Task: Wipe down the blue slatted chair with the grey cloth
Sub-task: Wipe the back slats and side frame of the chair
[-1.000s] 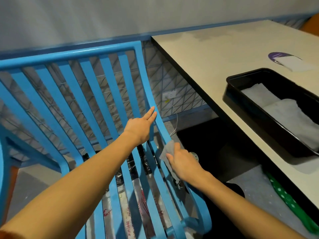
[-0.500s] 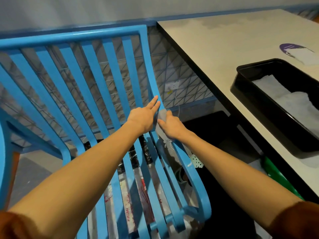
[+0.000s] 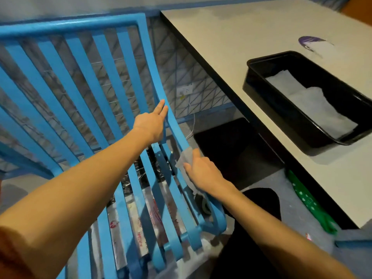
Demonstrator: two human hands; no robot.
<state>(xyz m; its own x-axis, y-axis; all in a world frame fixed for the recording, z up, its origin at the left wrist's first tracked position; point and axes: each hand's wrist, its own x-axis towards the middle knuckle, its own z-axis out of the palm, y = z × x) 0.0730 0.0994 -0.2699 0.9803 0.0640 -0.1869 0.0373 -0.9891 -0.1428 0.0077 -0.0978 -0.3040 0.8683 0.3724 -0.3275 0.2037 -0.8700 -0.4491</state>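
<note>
Writing: red print shows on the shiny wrappers (image 3: pixel 155 216) lying under the seat slats, but it is too blurred to read. The purple mark (image 3: pixel 310 42) on the table has no letters I can make out.
Chair: the blue slatted chair (image 3: pixel 80 25) stands just left of the table, with its back towards the mesh.
Left hand: the left hand (image 3: pixel 150 125) lies flat with its fingers straight. The fingertips touch the outer right rail where the back bends into the seat.
Right hand: the right hand (image 3: pixel 201 172) grips the cloth and presses it onto the same rail, lower down on the seat part.
Cloth: the grey cloth (image 3: pixel 184 158) is crumpled between the right hand and the rail. One corner sticks up past the fingers.
Change: half a second ago the right hand and cloth were up at the bend, touching the left hand. They have since slid down the rail, and the two hands are now apart. The left hand has kept its place.
Table: the pale table (image 3: pixel 241 37) has a dark edge and some faint smudges at its far end.
Tray: a black tray (image 3: pixel 249 77) sits on the table with white towels (image 3: pixel 314 105) inside.
Room: blue wire mesh (image 3: pixel 193 77) covers the lower wall, around a white socket (image 3: pixel 186 90). A green spotted bag (image 3: pixel 308 204) lies on the grey floor (image 3: pixel 261 182) under the table's edge.
</note>
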